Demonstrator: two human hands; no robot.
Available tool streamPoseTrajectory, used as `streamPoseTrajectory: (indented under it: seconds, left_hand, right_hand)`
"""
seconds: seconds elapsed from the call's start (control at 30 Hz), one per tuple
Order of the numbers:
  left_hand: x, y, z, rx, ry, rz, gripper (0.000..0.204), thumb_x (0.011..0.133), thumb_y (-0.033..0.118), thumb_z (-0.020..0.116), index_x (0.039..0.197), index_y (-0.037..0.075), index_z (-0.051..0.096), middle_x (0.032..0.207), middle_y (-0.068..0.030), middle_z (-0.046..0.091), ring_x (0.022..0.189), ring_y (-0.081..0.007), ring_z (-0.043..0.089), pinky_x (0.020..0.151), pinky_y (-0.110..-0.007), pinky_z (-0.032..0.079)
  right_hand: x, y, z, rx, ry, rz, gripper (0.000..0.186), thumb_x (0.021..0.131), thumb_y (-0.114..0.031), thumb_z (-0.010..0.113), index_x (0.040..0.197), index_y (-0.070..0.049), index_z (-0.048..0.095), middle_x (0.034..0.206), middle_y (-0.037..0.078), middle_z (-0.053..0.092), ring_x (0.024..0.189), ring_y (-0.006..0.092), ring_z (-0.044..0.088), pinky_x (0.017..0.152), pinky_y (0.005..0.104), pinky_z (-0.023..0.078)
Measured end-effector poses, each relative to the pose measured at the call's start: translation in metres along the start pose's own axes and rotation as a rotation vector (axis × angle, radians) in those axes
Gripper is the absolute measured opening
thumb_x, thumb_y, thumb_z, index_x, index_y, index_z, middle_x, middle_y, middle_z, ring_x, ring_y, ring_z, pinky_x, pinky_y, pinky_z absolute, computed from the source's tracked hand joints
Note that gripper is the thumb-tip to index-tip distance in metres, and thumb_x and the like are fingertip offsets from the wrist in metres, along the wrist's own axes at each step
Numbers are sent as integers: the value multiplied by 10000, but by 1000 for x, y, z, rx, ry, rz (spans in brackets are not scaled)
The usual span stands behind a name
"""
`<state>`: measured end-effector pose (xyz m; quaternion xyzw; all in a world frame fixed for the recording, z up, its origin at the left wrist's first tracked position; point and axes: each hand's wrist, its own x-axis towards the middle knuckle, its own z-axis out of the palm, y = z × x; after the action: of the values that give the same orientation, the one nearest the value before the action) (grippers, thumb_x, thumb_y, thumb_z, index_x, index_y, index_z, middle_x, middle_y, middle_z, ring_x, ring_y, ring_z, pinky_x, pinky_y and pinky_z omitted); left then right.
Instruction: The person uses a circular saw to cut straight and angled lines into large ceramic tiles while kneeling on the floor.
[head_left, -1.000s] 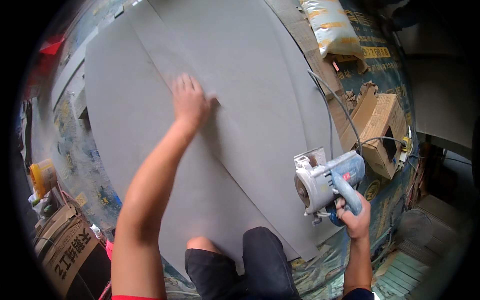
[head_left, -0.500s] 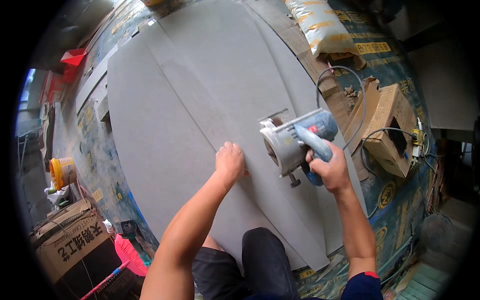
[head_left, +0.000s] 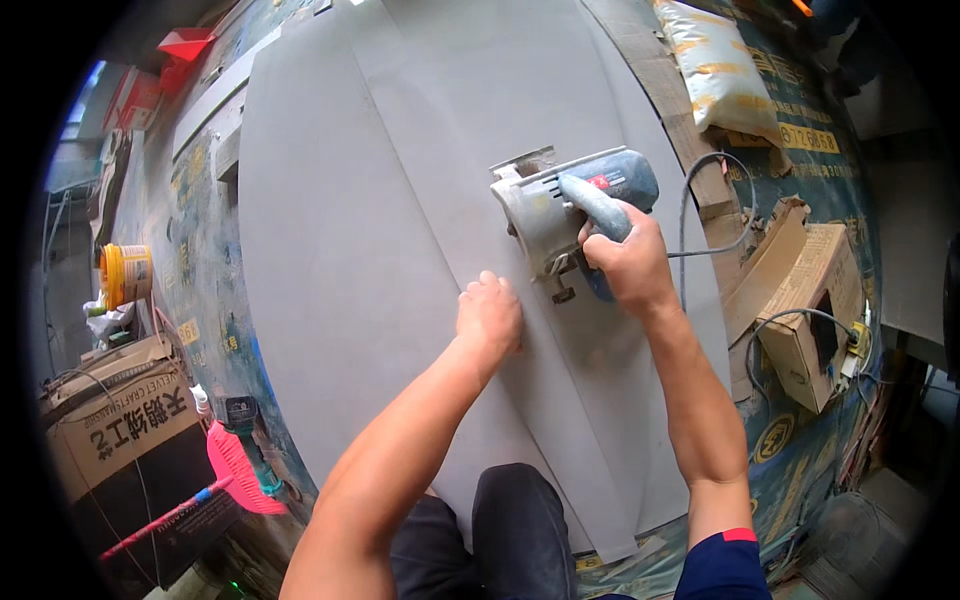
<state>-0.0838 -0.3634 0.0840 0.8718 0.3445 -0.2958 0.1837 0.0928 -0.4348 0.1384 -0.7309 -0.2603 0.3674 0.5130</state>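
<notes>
My right hand is wrapped around the handle of a circular saw with a dusty blue body and a metal guard. The saw is over large flat grey slabs; whether it touches them I cannot tell. To its lower left, my left hand rests with curled fingers by the edge of a long grey strip that lies on top. What those fingers hold, if anything, is hidden. A dark cord runs off to the right from behind my right hand.
At the right stand an open cardboard box and a yellow-and-white power strip. A filled white bag lies at the far right. On the left are a yellow bucket, a pink broom and a red dustpan.
The saw in my right hand has moved left and farther away over the slabs. My left hand stays by the strip's edge. The whole view has shifted and turned somewhat.
</notes>
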Motion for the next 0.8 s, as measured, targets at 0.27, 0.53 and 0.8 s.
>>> streamPoseTrajectory:
  seconds: [0.27,0.53,0.8]
  left_hand:
    - [-1,1,0,84,-7,8,677,599,343,923,1077,-7,595,1080,-154,564,1005,-293,617,842,-384,546]
    - [1,0,2,95,24,7,662,607,370,913,1085,24,614,1083,-117,573,1014,-260,620,847,-359,540]
    - [-4,-6,-1,50,33,34,688,606,360,915,1104,5,599,1112,-148,583,1030,-298,636,859,-399,554]
  right_hand:
    - [16,0,14,17,-30,-28,160,738,-121,590,822,11,622,670,14,559,644,99,486,605,289,444]
    - [1,-1,10,-10,-34,-13,167,750,-123,581,822,26,599,671,3,530,645,89,459,604,286,435]
    - [-56,8,-11,-67,-50,76,131,746,-102,577,814,6,608,693,-7,553,655,84,490,618,270,440]
